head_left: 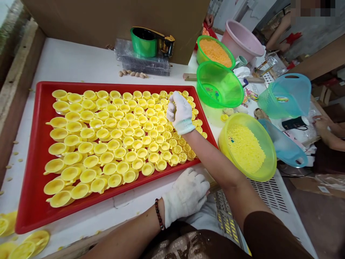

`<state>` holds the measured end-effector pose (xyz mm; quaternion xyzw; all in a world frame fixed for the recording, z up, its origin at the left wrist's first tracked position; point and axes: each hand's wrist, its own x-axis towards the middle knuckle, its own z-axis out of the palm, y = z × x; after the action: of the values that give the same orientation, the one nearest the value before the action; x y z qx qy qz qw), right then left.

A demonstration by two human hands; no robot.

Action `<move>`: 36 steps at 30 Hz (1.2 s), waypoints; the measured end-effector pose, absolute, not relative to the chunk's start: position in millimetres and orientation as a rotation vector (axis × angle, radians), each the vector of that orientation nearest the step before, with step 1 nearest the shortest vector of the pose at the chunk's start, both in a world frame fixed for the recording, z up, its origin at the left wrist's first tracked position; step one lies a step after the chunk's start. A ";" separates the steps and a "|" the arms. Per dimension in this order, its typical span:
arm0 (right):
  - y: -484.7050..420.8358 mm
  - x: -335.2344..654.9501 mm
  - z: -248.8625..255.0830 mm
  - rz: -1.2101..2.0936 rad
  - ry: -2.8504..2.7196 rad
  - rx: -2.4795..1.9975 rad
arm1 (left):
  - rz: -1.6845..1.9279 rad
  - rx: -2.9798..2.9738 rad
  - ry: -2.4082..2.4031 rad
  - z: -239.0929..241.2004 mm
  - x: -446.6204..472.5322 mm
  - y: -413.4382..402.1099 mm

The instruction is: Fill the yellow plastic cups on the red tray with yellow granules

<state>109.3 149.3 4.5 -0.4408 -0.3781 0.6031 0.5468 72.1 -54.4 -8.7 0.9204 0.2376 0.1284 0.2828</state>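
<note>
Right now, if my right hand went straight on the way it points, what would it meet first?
Your right hand would probably meet the yellow cups just ahead of it in the red tray. Depth is unclear, though: if held higher, it may pass over them toward the far rim.

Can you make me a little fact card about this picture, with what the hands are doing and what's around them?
Tray: red, with rows of little yellow cups
Right hand: gloved, fingers curled, over the tray's right end; anything inside is hidden
Left hand: gloved, by the near edge; can't tell if it holds something
Yellow bowl: has tiny yellow pieces
Green tape roll: beyond the tray
</note>
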 end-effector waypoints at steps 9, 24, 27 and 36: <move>165.5 89.3 -2.1 1.367 -0.946 -0.979 | 0.316 2.432 0.668 -1.6 70.0 -52.4; 189.1 81.5 2.5 1.347 -1.004 -0.996 | 0.225 2.428 0.624 -5.3 70.8 -50.2; 193.2 79.6 -5.4 1.312 -1.040 -0.964 | 0.223 2.421 0.631 -4.2 70.8 -50.0; 205.4 78.0 -1.2 1.321 -1.028 -0.940 | 0.205 2.430 0.627 -3.4 70.7 -49.9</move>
<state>78.0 205.4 -1.2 -0.4011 -0.4385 0.5638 0.5736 70.7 -49.9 -3.4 0.9186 0.2369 0.0776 0.3066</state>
